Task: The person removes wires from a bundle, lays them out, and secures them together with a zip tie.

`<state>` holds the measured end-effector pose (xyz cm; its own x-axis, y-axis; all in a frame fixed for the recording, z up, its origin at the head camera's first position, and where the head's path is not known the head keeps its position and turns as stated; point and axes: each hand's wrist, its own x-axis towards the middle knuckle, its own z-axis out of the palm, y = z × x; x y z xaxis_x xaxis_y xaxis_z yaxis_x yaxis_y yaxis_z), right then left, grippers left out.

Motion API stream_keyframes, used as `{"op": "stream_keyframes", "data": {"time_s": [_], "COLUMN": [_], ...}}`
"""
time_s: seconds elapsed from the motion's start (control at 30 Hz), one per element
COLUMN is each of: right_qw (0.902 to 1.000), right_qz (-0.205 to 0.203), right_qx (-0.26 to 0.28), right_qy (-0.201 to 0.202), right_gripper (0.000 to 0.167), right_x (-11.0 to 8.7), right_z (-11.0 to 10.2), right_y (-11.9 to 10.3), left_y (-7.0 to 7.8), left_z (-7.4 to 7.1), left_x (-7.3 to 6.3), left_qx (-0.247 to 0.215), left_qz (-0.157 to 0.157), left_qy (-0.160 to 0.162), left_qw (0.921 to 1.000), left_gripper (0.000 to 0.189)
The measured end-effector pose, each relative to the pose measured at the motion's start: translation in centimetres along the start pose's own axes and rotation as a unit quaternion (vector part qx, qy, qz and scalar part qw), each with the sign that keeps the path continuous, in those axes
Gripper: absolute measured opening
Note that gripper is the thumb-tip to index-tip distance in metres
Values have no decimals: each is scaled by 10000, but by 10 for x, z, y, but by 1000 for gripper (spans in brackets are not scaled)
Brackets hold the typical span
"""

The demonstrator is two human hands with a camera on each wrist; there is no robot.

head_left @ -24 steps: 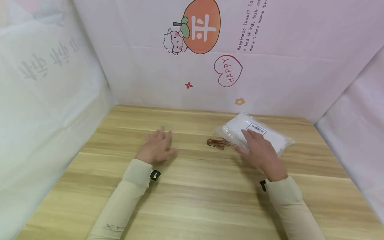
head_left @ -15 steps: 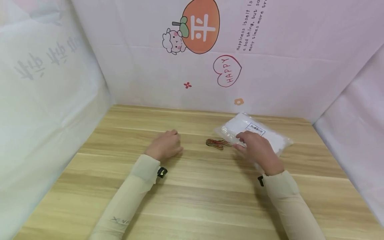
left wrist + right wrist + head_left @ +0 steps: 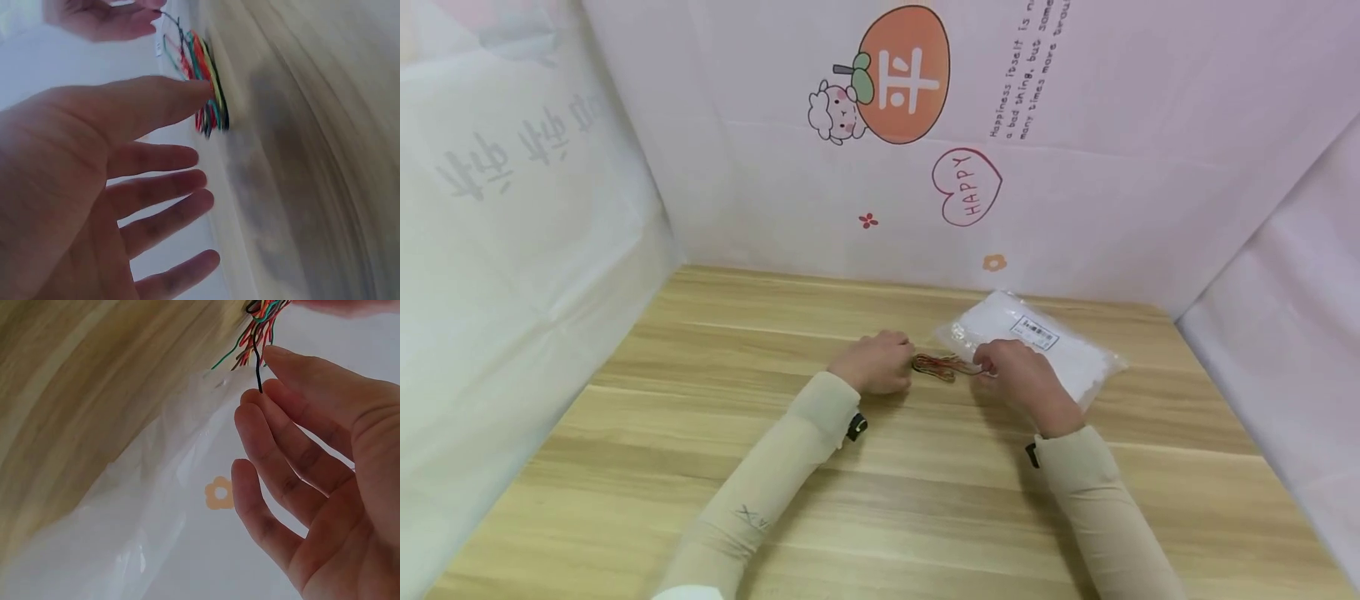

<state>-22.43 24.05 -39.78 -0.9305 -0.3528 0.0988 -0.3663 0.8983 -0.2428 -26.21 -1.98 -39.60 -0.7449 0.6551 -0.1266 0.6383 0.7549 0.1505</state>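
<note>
Well, the wire bundle [image 3: 934, 367] lay on the tabletop [image 3: 880, 508] between my hands, just beside the clear plastic bag [image 3: 1078, 362]. My left hand [image 3: 874, 363] was wide, fingers spread, its thumb at the looped end. My right hand [image 3: 1024, 379] was narrow, fingertips at a black wire [image 3: 257, 356]; I couldn't tell whether they pinched it. I judged it best to bring my left fingers under all the loops, steadying the loose ends gently so none would snag.
</note>
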Motion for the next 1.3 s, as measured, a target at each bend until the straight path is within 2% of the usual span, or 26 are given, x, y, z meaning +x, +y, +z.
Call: {"op": "stream_keyframes", "data": {"time_s": [0.2,0.4,0.6,0.77,0.9,1.13,1.3], "right_qw": [10000,9998,9999,9998,9998,9993,9981], "right_qz": [32,-7,-59,-137,-177,-348,-539], "right_qx": [83,171,158,153,88,-149,-282], "right_qy": [6,-37,-30,-17,-70,18,123], "right_gripper": [12,7,9,13,12,14,15], "right_x": [3,5,5,5,5,6,7], "right_z": [6,11,15,14,13,11,12], "right_y": [-1,-3,-6,-10,-15,-24,-30], "left_y": [19,30,32,34,34,39,42], "left_z": [2,10,19,20,21,16,14], "left_x": [24,38,44,42,39,28,18], "left_qx": [145,342,294,486,678,859,1107], "left_qz": [92,87,5,-1,3,-84,-91], "left_qy": [-191,5,324,406,353,314,78], "left_qw": [9997,9994,9990,9980,9971,9958,9938], "left_gripper": [45,35,24,27,29,16,15]}}
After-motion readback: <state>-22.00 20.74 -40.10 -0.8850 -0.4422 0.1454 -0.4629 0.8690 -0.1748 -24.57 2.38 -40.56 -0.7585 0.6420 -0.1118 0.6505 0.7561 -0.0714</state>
